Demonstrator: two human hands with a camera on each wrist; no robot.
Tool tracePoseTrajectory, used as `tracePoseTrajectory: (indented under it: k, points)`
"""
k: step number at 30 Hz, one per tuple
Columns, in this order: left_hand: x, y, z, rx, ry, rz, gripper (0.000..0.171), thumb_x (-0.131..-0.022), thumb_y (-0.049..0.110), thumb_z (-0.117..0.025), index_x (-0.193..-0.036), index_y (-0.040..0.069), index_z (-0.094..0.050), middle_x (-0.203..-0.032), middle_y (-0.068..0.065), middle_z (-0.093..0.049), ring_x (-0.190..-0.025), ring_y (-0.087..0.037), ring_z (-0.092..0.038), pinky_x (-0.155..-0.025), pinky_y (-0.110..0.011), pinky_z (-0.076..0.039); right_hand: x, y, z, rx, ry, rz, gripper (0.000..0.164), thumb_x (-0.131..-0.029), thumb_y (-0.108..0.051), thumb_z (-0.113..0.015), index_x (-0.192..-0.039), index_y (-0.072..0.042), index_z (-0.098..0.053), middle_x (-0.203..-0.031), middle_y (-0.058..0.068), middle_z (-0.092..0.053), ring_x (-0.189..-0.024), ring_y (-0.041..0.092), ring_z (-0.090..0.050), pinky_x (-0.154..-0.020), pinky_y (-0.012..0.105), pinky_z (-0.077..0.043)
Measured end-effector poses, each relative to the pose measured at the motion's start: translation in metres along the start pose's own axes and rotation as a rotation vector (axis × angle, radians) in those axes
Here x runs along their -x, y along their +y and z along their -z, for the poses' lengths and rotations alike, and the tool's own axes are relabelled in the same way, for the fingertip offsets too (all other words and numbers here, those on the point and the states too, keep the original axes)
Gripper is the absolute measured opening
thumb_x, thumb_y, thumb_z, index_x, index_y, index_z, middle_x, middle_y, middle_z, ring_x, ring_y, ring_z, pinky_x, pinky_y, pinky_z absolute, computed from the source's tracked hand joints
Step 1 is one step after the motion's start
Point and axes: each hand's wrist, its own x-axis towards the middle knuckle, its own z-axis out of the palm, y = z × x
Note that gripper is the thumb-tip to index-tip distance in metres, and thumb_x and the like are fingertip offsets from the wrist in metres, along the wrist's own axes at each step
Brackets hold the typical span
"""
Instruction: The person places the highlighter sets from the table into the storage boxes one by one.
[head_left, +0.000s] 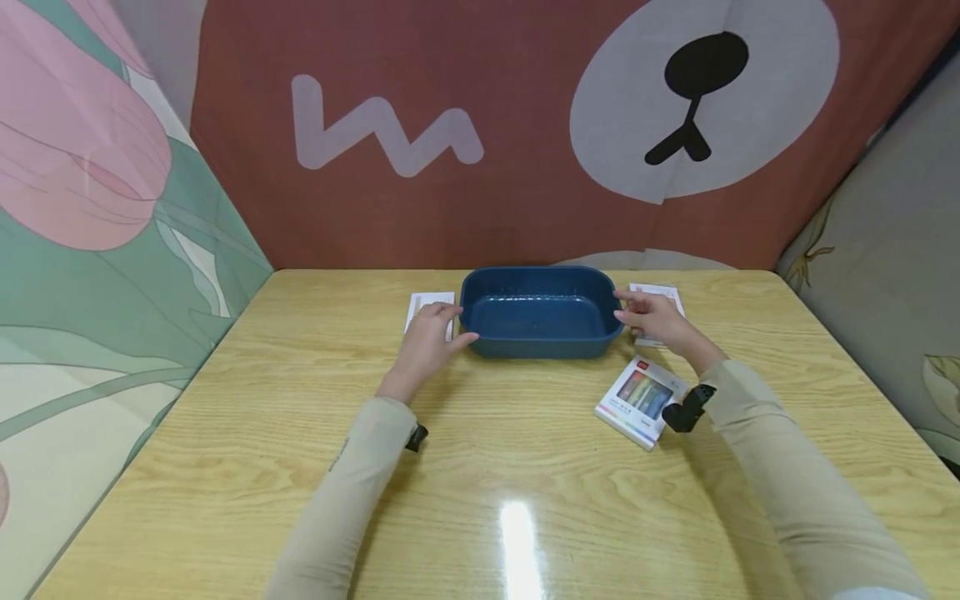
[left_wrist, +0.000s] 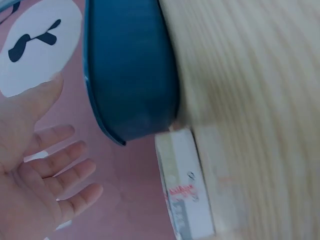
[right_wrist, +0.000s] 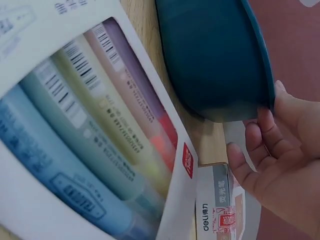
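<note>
A dark blue plastic basin (head_left: 540,348) sits at the back middle of the table. My left hand (head_left: 426,346) is at its left end; in the left wrist view the hand (left_wrist: 42,165) has its fingers spread, apart from the basin's wall (left_wrist: 130,75). At the opposite end my right hand (head_left: 660,321) holds the basin's rim, thumb and index finger on either side of it in the right wrist view. A white box of highlighters (head_left: 641,400), with a window showing coloured pens (right_wrist: 95,110), lies below my right wrist.
Another white box (head_left: 431,298) lies behind my left hand, beside the basin. A third white box (head_left: 663,292), marked deli on its end (right_wrist: 212,200), is partly hidden behind my right hand. A patterned cloth (head_left: 525,208) hangs along the table's back edge.
</note>
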Motion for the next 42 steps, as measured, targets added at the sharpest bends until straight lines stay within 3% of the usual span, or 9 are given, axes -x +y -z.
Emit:
tracePoseTrajectory:
  k: [4, 6, 9, 15, 25, 28, 31, 35, 42]
  points:
    - [0.0, -0.008, -0.001, 0.008, 0.045, 0.056, 0.041, -0.078, 0.025, -0.071, -0.104, -0.006, -0.063, -0.103, -0.017, -0.059, -0.1, -0.031, -0.052, -0.087, -0.039, -0.039, 0.0, 0.0, -0.001, -0.079, 0.01, -0.053, 0.051, -0.09, -0.011, -0.055, -0.135, 0.004, -0.035, -0.094, 0.016, -0.055, -0.064, 0.009, -0.049, -0.06, 0.025, -0.046]
    - [0.0, -0.011, -0.001, -0.003, 0.038, 0.11, 0.039, -0.078, 0.023, -0.07, -0.102, -0.007, -0.063, -0.102, -0.019, -0.059, -0.098, -0.033, -0.052, -0.085, -0.041, -0.041, 0.0, 0.001, -0.002, -0.096, 0.012, -0.073, 0.051, -0.09, -0.011, -0.054, -0.136, 0.003, -0.034, -0.111, 0.024, -0.052, -0.066, 0.007, -0.05, -0.061, 0.024, -0.047]
    - [0.0, -0.016, -0.001, -0.022, 0.014, 0.2, 0.04, -0.078, 0.025, -0.07, -0.101, -0.008, -0.064, -0.103, -0.021, -0.059, -0.098, -0.036, -0.053, -0.081, -0.043, -0.044, 0.0, 0.001, -0.002, -0.107, 0.015, -0.096, 0.051, -0.091, -0.011, -0.053, -0.136, 0.001, -0.033, -0.122, 0.028, -0.044, -0.068, 0.006, -0.05, -0.063, 0.024, -0.048]
    - [-0.003, -0.022, -0.001, -0.041, -0.053, 0.325, 0.047, -0.075, 0.031, -0.072, -0.099, -0.008, -0.063, -0.107, -0.024, -0.056, -0.098, -0.038, -0.052, -0.074, -0.044, -0.047, 0.001, -0.002, -0.002, -0.096, 0.014, -0.107, 0.051, -0.091, -0.013, -0.053, -0.136, 0.001, -0.034, -0.118, 0.026, -0.046, -0.07, 0.007, -0.052, -0.064, 0.026, -0.048]
    - [-0.016, -0.03, -0.006, -0.076, -0.287, 0.478, 0.051, -0.076, 0.046, -0.066, -0.084, -0.004, -0.058, -0.098, -0.024, -0.052, -0.092, -0.036, -0.048, -0.071, -0.045, -0.044, 0.001, -0.007, 0.0, -0.097, -0.017, -0.138, 0.052, -0.091, -0.013, -0.052, -0.137, 0.0, -0.031, -0.112, 0.023, -0.048, -0.068, 0.008, -0.051, -0.061, 0.026, -0.048]
    - [-0.02, -0.032, -0.006, -0.096, -0.345, 0.515, 0.05, -0.077, 0.05, -0.063, -0.071, 0.0, -0.056, -0.094, -0.023, -0.053, -0.09, -0.036, -0.049, -0.071, -0.044, -0.043, 0.001, -0.008, 0.0, -0.091, -0.025, -0.162, 0.052, -0.092, -0.013, -0.051, -0.138, -0.001, -0.03, -0.122, 0.024, -0.043, -0.068, 0.009, -0.05, -0.061, 0.027, -0.047]
    - [-0.021, -0.032, -0.006, -0.12, -0.388, 0.536, 0.051, -0.078, 0.053, -0.06, -0.065, 0.004, -0.055, -0.09, -0.021, -0.056, -0.09, -0.036, -0.05, -0.072, -0.043, -0.043, 0.0, -0.01, 0.001, -0.071, -0.032, -0.181, 0.052, -0.092, -0.012, -0.05, -0.139, -0.002, -0.029, -0.141, 0.022, -0.024, -0.069, 0.013, -0.05, -0.061, 0.027, -0.047]
    - [-0.021, -0.032, -0.006, -0.127, -0.419, 0.559, 0.052, -0.078, 0.055, -0.058, -0.061, 0.006, -0.053, -0.085, -0.015, -0.058, -0.087, -0.034, -0.052, -0.071, -0.041, -0.043, -0.001, -0.012, 0.001, -0.043, -0.029, -0.205, 0.052, -0.092, -0.013, -0.05, -0.139, -0.002, -0.03, -0.144, 0.021, -0.015, -0.071, 0.019, -0.049, -0.062, 0.029, -0.047]
    - [-0.02, -0.036, -0.011, -0.109, -0.41, 0.622, 0.049, -0.074, 0.055, -0.061, -0.065, 0.007, -0.055, -0.091, -0.013, -0.057, -0.086, -0.033, -0.053, -0.071, -0.041, -0.044, 0.0, -0.015, 0.0, -0.034, -0.026, -0.213, 0.051, -0.092, -0.012, -0.05, -0.138, -0.002, -0.031, -0.132, 0.024, -0.035, -0.068, 0.016, -0.049, -0.062, 0.03, -0.047]
